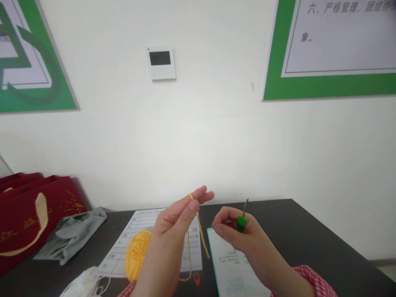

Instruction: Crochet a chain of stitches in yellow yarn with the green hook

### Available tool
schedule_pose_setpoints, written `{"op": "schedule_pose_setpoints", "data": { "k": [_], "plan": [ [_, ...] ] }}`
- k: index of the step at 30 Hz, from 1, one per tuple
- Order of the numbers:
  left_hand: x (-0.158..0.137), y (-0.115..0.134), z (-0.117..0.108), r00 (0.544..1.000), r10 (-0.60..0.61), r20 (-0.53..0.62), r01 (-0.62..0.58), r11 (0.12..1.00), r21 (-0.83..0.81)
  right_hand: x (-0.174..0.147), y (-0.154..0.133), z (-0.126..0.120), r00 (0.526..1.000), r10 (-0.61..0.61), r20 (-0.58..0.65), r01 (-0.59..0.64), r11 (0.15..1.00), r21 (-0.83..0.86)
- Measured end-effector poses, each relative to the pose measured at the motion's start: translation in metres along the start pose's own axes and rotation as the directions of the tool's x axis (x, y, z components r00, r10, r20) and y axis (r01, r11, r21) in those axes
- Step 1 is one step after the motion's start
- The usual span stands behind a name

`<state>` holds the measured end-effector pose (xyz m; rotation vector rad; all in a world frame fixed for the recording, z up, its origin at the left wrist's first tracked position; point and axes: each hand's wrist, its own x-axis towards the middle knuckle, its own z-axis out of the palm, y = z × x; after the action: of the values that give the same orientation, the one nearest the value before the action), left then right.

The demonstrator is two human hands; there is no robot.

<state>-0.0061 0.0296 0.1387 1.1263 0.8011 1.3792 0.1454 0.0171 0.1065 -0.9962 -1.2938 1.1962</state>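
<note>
A yellow yarn strand (pixel 201 233), draped over a finger and pinched in the left hand (pixel 175 218), hangs above the dark table (pixel 309 239), near the right hand (pixel 252 236) curled around a green-handled hook (pixel 241 222), while red bags (pixel 58 202), contents hidden, stand at far left.

The yarn (pixel 135 251) is yellow, the tool handle (pixel 241 224) green (the sleeves (pixel 314 280) red-and-white checked).

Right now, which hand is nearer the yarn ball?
Left. The left hand is raised, just right of the yarn ball in this view. The right hand is clearly farther to the right, holding a green-handled tool.
</note>
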Motion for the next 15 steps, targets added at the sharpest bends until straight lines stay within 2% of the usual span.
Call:
{"op": "schedule_pose_setpoints", "data": {
  "k": [9,13,15],
  "plan": [
    [-0.004,-0.004,0.007,0.996,-0.059,0.069,0.06,0.998,-0.006,0.005,0.018,0.016,0.999,0.033,0.042,-0.035,0.999,0.041],
    [0.001,-0.002,-0.001,1.0,0.004,0.009,-0.004,1.0,-0.001,0.006,0.007,0.003,1.0,0.015,-0.004,-0.014,0.999,0.049],
    [0.006,0.001,-0.012,0.999,-0.026,0.035,0.024,0.996,0.082,0.005,-0.001,-0.007,0.999,-0.008,-0.044,0.01,0.999,0.044]
  ]
}}
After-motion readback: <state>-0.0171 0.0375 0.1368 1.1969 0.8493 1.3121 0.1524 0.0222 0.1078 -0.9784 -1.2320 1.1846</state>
